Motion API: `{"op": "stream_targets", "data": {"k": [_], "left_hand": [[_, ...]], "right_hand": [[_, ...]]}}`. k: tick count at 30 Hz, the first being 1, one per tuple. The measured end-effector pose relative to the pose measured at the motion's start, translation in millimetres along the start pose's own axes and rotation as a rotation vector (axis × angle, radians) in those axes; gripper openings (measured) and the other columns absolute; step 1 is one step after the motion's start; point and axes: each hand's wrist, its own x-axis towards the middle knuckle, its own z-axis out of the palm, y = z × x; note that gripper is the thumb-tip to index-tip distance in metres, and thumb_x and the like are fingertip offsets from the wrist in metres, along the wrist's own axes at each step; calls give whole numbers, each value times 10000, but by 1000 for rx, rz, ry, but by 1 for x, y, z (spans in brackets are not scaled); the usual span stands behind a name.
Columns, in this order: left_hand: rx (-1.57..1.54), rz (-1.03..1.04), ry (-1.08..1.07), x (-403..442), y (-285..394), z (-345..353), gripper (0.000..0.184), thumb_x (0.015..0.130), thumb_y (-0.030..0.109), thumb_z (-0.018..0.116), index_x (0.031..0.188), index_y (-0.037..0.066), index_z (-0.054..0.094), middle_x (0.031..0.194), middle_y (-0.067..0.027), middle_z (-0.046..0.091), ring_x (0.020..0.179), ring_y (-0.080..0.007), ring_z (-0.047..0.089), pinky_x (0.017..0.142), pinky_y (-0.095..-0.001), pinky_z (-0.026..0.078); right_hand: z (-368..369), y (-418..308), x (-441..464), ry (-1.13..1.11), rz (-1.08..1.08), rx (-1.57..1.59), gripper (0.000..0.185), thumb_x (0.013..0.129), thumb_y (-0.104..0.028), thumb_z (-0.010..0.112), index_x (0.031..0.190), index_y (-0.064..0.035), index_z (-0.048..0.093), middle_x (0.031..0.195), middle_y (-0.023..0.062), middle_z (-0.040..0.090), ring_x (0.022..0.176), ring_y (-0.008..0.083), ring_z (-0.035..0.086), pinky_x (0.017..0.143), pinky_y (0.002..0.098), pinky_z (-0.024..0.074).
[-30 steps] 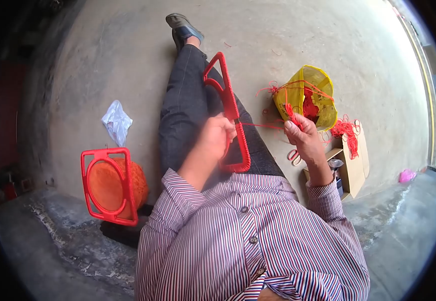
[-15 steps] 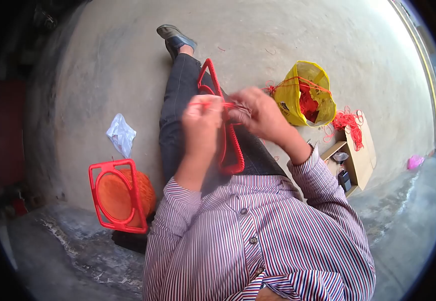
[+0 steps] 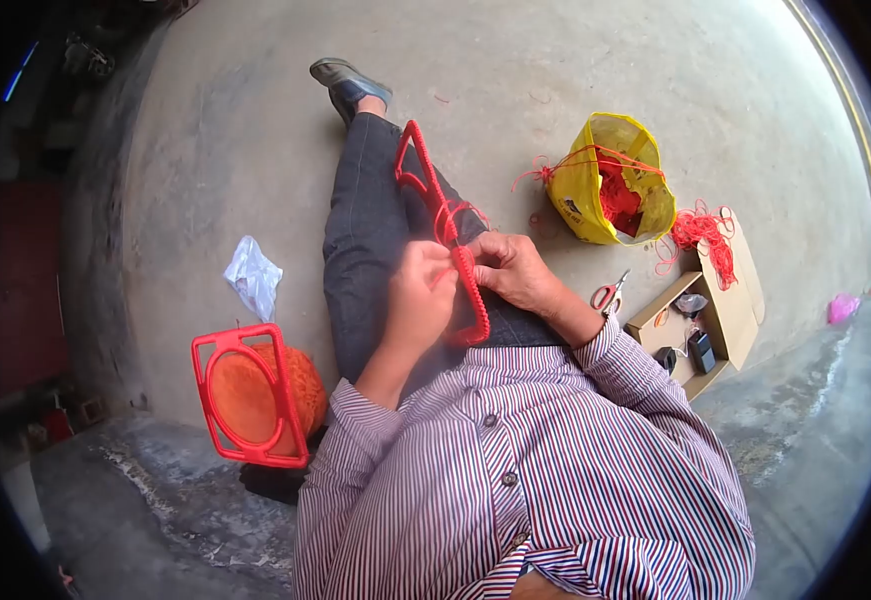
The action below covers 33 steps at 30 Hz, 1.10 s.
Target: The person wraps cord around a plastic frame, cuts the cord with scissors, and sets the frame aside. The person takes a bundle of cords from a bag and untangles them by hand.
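A red frame (image 3: 473,300) with cord wound round its edge stands on edge across my lap. My left hand (image 3: 421,298) is closed at its near side, slightly blurred, with a bit of red cord between the fingertips. From the other side my right hand (image 3: 520,272) pinches the frame's wrapped edge, thumb and forefinger bent against it. Loose red cord (image 3: 463,210) loops off the frame just above both hands. Scissors (image 3: 610,295) with red and white handles lie beside my right wrist.
A yellow bag (image 3: 580,190) of red cord stands on the right. Behind it is an open cardboard box (image 3: 740,310) with a red cord tangle (image 3: 700,235) on its flap. At left, another red frame (image 3: 300,400) leans against an orange round object (image 3: 305,385), near a plastic bag (image 3: 252,278).
Both hands have come down along the frame, closer to my body. My right hand has shifted from above the frame to its edge. The scissors now show beside my right wrist.
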Motion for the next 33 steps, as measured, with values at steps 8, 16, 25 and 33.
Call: {"op": "stream_targets", "data": {"k": [8,16,25,33], "left_hand": [[-716,-466,-7,32,-9,-1,260,827,21,564,1085,-13,564,1035,-111,622,849,-142,608,825,-303,498],[-852,-500,-123,28,-25,14,287,828,77,482,1102,19,544,886,-47,593,697,-130,506,661,-265,416],[-818,-506,-116,28,-19,16,286,825,85,471,1097,33,543,895,-37,598,703,-121,498,671,-263,403],[-933,-547,-151,36,-25,20,285,808,92,471,1077,27,539,866,-46,595,679,-141,473,663,-273,392]], "right_hand": [[-78,-58,-7,107,-159,858,94,934,-157,601,990,-85,624,836,-23,553,725,114,530,731,298,500],[-273,-76,-79,812,-365,686,151,1008,-195,518,929,-72,558,644,-54,351,532,61,267,441,237,204],[-37,-22,-3,23,302,260,174,996,-267,549,985,-94,548,694,-60,473,569,54,441,500,208,368],[-38,-85,-10,-42,148,461,122,961,-177,621,915,-83,557,690,-92,492,564,-4,394,480,178,279]]}}
